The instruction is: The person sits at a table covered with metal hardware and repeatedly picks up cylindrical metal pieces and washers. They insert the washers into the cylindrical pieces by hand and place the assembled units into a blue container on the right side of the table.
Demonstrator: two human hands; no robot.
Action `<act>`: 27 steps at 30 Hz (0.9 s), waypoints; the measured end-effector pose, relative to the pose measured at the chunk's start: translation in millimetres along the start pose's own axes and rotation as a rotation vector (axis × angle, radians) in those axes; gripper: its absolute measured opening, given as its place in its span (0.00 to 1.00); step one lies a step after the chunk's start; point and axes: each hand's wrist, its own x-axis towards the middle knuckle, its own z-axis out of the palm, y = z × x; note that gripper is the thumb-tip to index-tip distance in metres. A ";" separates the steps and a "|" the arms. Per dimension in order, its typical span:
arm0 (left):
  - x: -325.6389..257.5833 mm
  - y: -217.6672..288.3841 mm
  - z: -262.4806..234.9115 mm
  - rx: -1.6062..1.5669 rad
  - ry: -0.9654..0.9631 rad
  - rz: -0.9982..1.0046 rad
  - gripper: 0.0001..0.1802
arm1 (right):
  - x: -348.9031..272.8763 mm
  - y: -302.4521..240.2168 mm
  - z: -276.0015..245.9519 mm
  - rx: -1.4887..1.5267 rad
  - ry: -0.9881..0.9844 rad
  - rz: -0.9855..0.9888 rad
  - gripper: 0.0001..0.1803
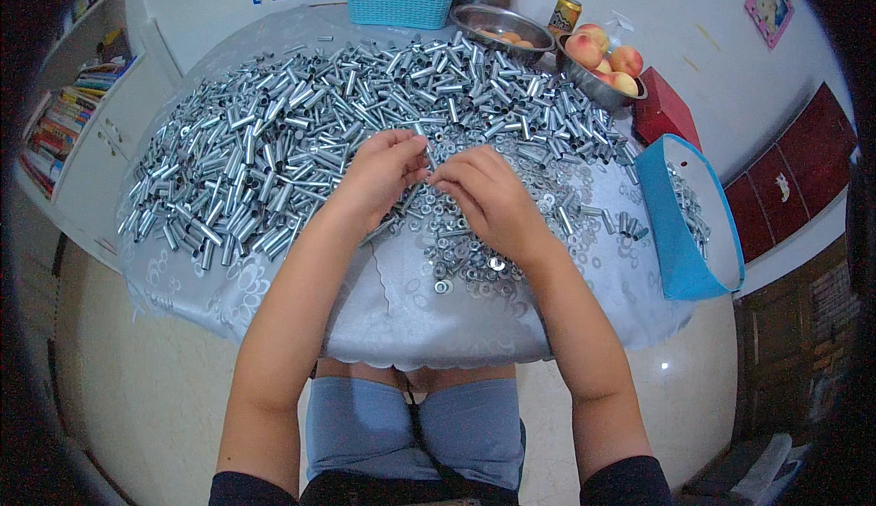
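My left hand is closed in a pinch over the middle of the table. A short silver metal tube shows partly at its fingertips, mostly covered by the fingers. Close beside it, almost touching, my right hand also has its fingertips pressed together; whatever they hold is too small to make out. A wide heap of silver metal tubes spreads beyond and to the left of my hands. Under and around my right hand lie many small nuts and washers, loose on the silvery patterned tablecloth.
At the right edge stands a blue fabric bin with metal pieces inside. Along the back are a turquoise basket, a metal bowl of eggs, a drink can, a bowl of peaches and a red box.
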 end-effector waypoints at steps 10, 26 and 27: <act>-7.8 0.4 11.5 -0.076 -0.194 -0.033 0.08 | 0.3 6.2 -1.0 -0.126 0.052 -0.054 0.11; -8.0 -2.3 15.0 0.101 -0.041 0.001 0.13 | -0.5 6.1 -33.6 0.013 0.150 0.465 0.21; -8.8 -1.0 15.9 0.110 0.001 0.004 0.13 | -5.1 12.0 -39.0 0.026 0.070 0.541 0.20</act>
